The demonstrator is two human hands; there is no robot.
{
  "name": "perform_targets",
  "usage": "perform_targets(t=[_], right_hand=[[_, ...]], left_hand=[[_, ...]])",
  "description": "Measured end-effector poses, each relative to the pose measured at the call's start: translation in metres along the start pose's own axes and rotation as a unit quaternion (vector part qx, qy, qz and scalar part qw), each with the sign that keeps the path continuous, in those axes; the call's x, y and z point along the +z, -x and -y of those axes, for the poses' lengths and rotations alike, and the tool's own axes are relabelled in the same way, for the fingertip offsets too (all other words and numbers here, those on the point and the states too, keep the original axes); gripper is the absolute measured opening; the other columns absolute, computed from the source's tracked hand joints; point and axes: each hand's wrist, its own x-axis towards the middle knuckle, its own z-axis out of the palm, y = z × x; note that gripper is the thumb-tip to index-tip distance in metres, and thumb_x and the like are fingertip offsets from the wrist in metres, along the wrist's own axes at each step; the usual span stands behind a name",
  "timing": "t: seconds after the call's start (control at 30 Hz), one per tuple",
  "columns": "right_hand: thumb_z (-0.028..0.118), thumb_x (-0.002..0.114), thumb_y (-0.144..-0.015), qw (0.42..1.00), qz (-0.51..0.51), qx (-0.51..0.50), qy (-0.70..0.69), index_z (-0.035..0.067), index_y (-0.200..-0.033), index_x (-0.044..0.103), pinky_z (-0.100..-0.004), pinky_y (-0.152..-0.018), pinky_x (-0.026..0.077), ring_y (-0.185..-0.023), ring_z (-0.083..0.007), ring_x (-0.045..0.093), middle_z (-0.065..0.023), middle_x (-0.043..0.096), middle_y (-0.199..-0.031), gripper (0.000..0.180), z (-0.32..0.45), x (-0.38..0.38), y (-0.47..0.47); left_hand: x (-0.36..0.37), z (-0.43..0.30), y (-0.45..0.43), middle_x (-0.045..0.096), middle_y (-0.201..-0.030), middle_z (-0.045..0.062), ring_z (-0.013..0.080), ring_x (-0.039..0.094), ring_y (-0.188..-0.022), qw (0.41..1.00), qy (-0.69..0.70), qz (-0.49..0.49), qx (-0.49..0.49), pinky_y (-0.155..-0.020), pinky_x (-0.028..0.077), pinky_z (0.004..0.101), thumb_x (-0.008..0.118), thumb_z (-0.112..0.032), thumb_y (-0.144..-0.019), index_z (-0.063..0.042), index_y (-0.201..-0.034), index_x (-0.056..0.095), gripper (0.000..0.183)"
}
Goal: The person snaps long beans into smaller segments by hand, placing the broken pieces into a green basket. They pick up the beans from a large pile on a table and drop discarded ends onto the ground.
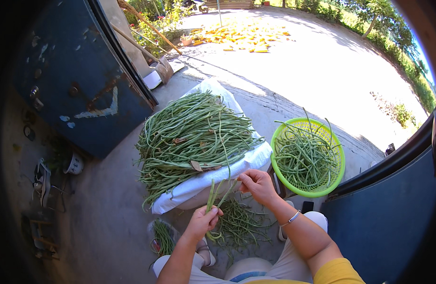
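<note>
Several long green beans (211,197) are gripped in my left hand (203,220), their upper parts rising above it and their lower ends hanging below. To the upper right, my right hand (257,184) pinches the tip of one of these beans between thumb and fingers. Just beyond both hands lies a large heap of long green beans (196,135), with some dry leaves, on a white woven plastic sheet (255,156). A lime-green plastic colander (342,165) with more beans stands right of the heap. Below my hands, a pile of bean pieces (241,222) covers part of the floor.
A small bundle of beans (163,236) lies on plastic by my left foot. A dark phone (307,207) is near my right knee. Blue metal doors stand at left (72,81) and right (385,213). A shovel (164,70) leans near the doorway; corn cobs (246,33) lie outside.
</note>
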Motion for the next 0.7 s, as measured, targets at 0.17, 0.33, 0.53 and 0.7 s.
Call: perform_targets(t=[0.17, 0.33, 0.53, 0.7], right_hand=[[0.013, 0.057, -0.079, 0.974, -0.023, 0.014, 0.224, -0.001, -0.092, 0.059, -0.0251, -0.057, 0.045, -0.061, -0.0102, 0.052, -0.0057, 0.059, -0.071, 0.019, -0.023, -0.013, -0.009], [0.011, 0.055, -0.077, 0.961, -0.170, -0.104, 0.191, 0.003, -0.098, 0.062, -0.0292, -0.069, 0.047, -0.073, -0.0186, 0.057, -0.0125, 0.061, -0.087, 0.023, -0.032, -0.012, -0.045], [0.016, 0.055, -0.074, 0.865, -0.215, -0.080, 0.445, 0.002, -0.092, 0.063, -0.0371, -0.076, 0.047, -0.081, -0.0303, 0.060, -0.0173, 0.063, -0.088, 0.025, -0.052, -0.040, -0.136], [0.016, 0.055, -0.071, 0.831, -0.196, -0.015, 0.521, 0.005, -0.089, 0.065, -0.0385, -0.076, 0.047, -0.080, -0.0310, 0.061, -0.0174, 0.063, -0.084, 0.023, -0.058, -0.039, -0.146]], left_hand=[[-0.007, -0.014, 0.000, 0.044, -0.056, -0.002, 0.0040, 0.032, -0.042, 0.991, 0.102, -0.048, 0.077, -0.038, 0.024, 0.0182, 0.050, -0.017, -0.088, -0.003, -0.087, 0.054, 0.015], [-0.021, -0.038, -0.003, 0.042, -0.055, -0.001, 0.0057, 0.031, -0.039, 0.970, 0.171, -0.100, 0.138, -0.037, 0.025, 0.0201, 0.052, -0.015, -0.087, -0.001, -0.095, 0.053, 0.016], [-0.033, -0.043, -0.005, 0.043, -0.053, 0.000, 0.0069, 0.034, -0.039, 0.954, 0.220, -0.103, 0.174, -0.038, 0.028, 0.0210, 0.054, -0.015, -0.086, -0.001, -0.083, 0.054, 0.015], [-0.040, -0.046, 0.008, 0.043, -0.052, 0.000, 0.0071, 0.034, -0.039, 0.947, 0.225, -0.113, 0.201, -0.038, 0.028, 0.0214, 0.055, -0.020, -0.086, -0.002, -0.078, 0.053, 0.020]])
